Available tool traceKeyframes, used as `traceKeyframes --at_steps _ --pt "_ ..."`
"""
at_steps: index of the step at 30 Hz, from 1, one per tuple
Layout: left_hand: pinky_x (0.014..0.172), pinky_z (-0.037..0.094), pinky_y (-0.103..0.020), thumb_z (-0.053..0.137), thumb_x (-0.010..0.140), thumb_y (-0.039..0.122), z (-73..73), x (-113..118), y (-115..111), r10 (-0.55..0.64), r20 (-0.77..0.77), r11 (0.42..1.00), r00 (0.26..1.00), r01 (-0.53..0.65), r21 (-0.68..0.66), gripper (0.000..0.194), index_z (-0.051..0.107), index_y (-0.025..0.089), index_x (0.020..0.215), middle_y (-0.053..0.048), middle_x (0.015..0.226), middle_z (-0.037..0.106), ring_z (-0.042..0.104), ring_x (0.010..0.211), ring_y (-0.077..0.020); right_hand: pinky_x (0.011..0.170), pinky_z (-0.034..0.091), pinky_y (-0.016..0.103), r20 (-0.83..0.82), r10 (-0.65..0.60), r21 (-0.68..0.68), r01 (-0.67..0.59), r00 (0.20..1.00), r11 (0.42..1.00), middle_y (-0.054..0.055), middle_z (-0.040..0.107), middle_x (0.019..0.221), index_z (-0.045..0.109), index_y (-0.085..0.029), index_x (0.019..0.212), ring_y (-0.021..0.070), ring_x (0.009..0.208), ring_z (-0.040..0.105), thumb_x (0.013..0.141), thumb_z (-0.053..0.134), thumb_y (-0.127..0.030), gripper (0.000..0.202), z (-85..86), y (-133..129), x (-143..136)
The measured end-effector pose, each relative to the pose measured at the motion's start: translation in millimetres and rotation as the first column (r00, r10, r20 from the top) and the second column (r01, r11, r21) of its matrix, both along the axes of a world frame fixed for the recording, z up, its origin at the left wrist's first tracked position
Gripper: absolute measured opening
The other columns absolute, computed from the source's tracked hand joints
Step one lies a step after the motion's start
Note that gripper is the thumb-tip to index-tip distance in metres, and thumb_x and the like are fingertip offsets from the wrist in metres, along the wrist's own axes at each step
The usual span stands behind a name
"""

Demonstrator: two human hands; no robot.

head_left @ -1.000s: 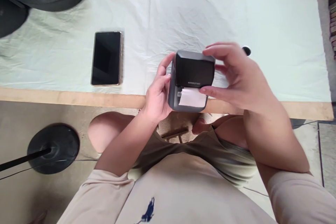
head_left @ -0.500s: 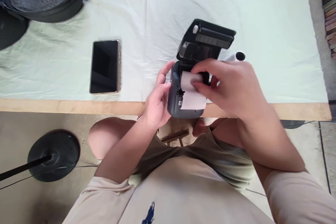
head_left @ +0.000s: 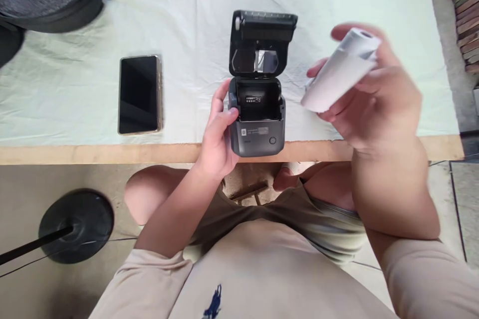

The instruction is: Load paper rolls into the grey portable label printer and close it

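Note:
A small dark grey printer (head_left: 258,139) stands at the table's front edge with its lid (head_left: 262,42) raised and its paper compartment empty. My left hand (head_left: 220,132) grips the printer's left side, thumb on the rim of the compartment. To the right of the printer, my right hand (head_left: 374,94) holds a white paper roll (head_left: 339,77) above the cloth, tilted, with its core end facing up and right. The fingers of that hand are partly hidden behind the roll and slightly blurred.
A phone (head_left: 139,94) with a dark screen lies left of the printer on the pale cloth (head_left: 179,35). A black bag (head_left: 52,15) sits at the back left. Below the wooden table edge (head_left: 93,154), a round black stand base (head_left: 77,224) is on the floor.
My right hand has moved right and up, taking the paper roll out of the printer. The printer now shows an empty compartment and has turned slightly; my left hand still holds it.

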State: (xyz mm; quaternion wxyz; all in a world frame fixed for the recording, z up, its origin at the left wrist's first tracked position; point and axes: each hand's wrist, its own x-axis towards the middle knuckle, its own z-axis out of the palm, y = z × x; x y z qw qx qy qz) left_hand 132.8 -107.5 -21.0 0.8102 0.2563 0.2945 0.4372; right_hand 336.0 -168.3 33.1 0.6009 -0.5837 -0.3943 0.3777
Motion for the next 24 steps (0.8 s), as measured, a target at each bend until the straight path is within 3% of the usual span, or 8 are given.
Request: traceKeyframes --at_steps 2,6,8,11,14,18,21,24 --pt "0.129 0.055 -0.049 0.08 0.093 0.032 1.5 -0.5 0.6 -0.001 -0.036 1.0 0.999 0.001 0.007 0.036 0.071 0.03 0.128 -0.005 0.136 0.079 0.057 0.161 -0.0361 0.042 0.045 0.027 -0.033 0.011 -0.011 -0.011 0.999 1.0 -0.007 0.07 0.081 0.062 -0.033 0.113 0.0129 0.053 0.06 0.08 0.08 -0.035 0.037 -17.1 3.9 4.8" --pt "0.129 0.053 -0.048 0.075 0.094 0.035 2.3 -2.7 0.6 0.022 -0.045 1.0 0.999 -0.021 0.019 0.033 0.071 0.03 0.127 -0.004 0.136 0.078 0.058 0.16 -0.0332 0.072 0.069 0.038 0.3 0.111 0.019 -0.123 0.947 0.992 0.001 0.077 0.107 0.062 -0.033 0.116 0.0219 0.092 0.079 0.093 0.079 -0.04 0.029 -44.4 1.7 7.1" --pt "0.128 0.052 -0.045 0.073 0.096 0.033 2.1 -3.2 0.5 0.043 -0.034 0.999 0.999 -0.042 0.018 0.032 0.072 0.028 0.127 -0.004 0.131 0.079 0.061 0.155 -0.0302 0.088 0.071 0.045 0.482 0.104 0.04 -0.14 0.87 0.989 0.006 0.078 0.126 0.066 -0.031 0.123 0.0276 0.115 0.079 0.097 0.075 -0.036 0.028 -52.0 -2.6 6.3" --pt "0.118 0.057 -0.038 0.072 0.095 0.032 0.4 -3.8 1.4 0.063 -0.042 0.998 0.997 -0.062 0.027 0.029 0.075 0.029 0.124 -0.002 0.127 0.08 0.068 0.144 -0.0271 0.104 0.068 0.052 0.676 0.132 -0.016 -0.165 0.725 0.986 0.009 0.08 0.138 0.066 -0.028 0.132 0.0318 0.127 0.078 0.097 0.07 -0.026 0.034 -55.1 -9.7 4.3" --pt "0.102 0.064 -0.033 0.075 0.094 0.033 -1.7 -3.5 2.2 0.066 -0.036 0.997 0.997 -0.065 0.043 0.027 0.079 0.031 0.12 0.0 0.125 0.082 0.075 0.126 -0.0246 0.108 0.066 0.053 0.767 0.15 -0.078 -0.141 0.624 0.987 0.011 0.079 0.143 0.062 -0.027 0.143 0.0334 0.129 0.078 0.099 0.068 -0.027 0.045 -44.9 -18.1 4.9" --pt "0.095 0.065 -0.031 0.074 0.096 0.028 -0.7 -0.9 0.9 0.073 0.041 0.997 0.996 -0.074 0.014 0.026 0.081 0.029 0.121 0.003 0.12 0.083 0.075 0.111 -0.0195 0.112 0.061 0.053 0.857 -0.118 0.055 0.138 0.502 0.989 0.017 0.072 0.144 0.06 -0.026 0.144 0.0338 0.136 0.07 0.103 0.064 -0.028 0.041 -32.0 -19.1 18.8" --pt "0.094 0.064 -0.031 0.075 0.095 0.028 1.4 1.0 0.2 0.066 0.041 0.998 0.997 -0.067 0.009 0.026 0.081 0.027 0.121 0.002 0.119 0.083 0.074 0.111 -0.0195 0.12 0.055 0.057 0.892 -0.1 0.005 0.211 0.441 0.977 0.024 0.064 0.143 0.059 -0.018 0.147 0.0379 0.14 0.064 0.094 0.072 -0.029 0.055 -50.6 -5.7 39.6" --pt "0.091 0.064 -0.032 0.075 0.094 0.028 1.3 1.3 1.2 0.049 0.005 0.999 0.999 -0.049 0.018 0.028 0.081 0.028 0.121 0.001 0.121 0.082 0.073 0.111 -0.0208 0.102 0.064 0.051 0.863 0.033 -0.138 0.172 0.505 0.975 0.021 0.063 0.142 0.053 -0.02 0.155 0.0339 0.128 0.069 0.097 0.061 -0.022 0.059 -80.3 7.8 59.0"
